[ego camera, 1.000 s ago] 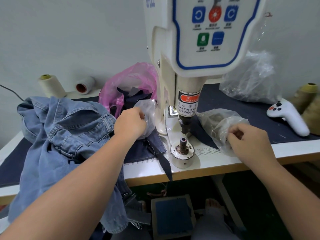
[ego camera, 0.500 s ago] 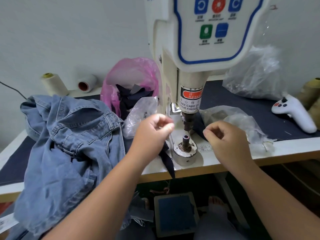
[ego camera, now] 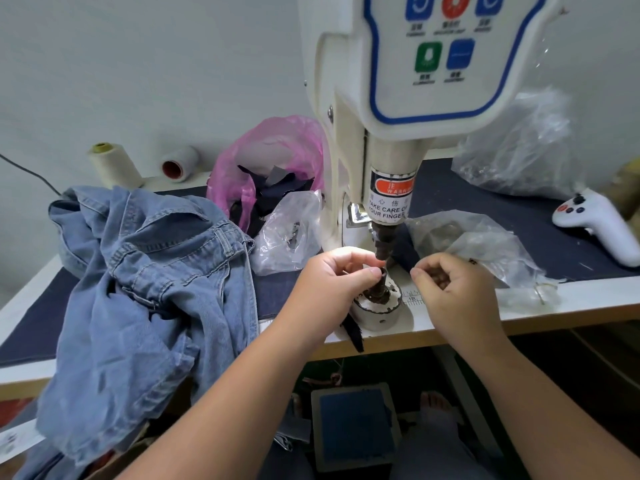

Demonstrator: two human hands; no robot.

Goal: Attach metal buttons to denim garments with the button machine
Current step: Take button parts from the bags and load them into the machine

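1. Nearest, below the counter edge, a foot pedal (ego camera: 355,427) with a blue pad sits on the floor, with a bare foot (ego camera: 437,408) just beside it on the right.
2. The left hand (ego camera: 332,284) has its fingers curled, thumb and forefinger pinched at the top of the lower die post (ego camera: 379,289) of the button machine (ego camera: 408,98) — whatever small piece it pinches is too small to make out.
3. The right hand (ego camera: 450,289) is cupped, fingers curled round a small clutch of brownish metal buttons (ego camera: 439,277), and is held just to the right of the die.
4. The round die base (ego camera: 377,311) stands on the white front strip of the counter (ego camera: 554,301), beside a printed ruler scale; a dark fabric strip (ego camera: 353,336) hangs over the counter edge in front of it.
5. A light-blue denim garment (ego camera: 149,289) lies heaped on the left of the counter and spills over its front edge, well apart from the die.
6. The upper punch (ego camera: 383,242) hangs directly over the die post, under a warning label (ego camera: 389,199).
7. Clear plastic bags lie either side of the machine — one (ego camera: 291,233) to the left, one (ego camera: 478,244) to the right behind the right hand.
8. Farther back: a pink bag (ego camera: 273,161) of dark fabric scraps, a white handheld controller (ego camera: 602,225), a larger clear bag (ego camera: 519,150), and two thread cones (ego camera: 114,164) by the wall.
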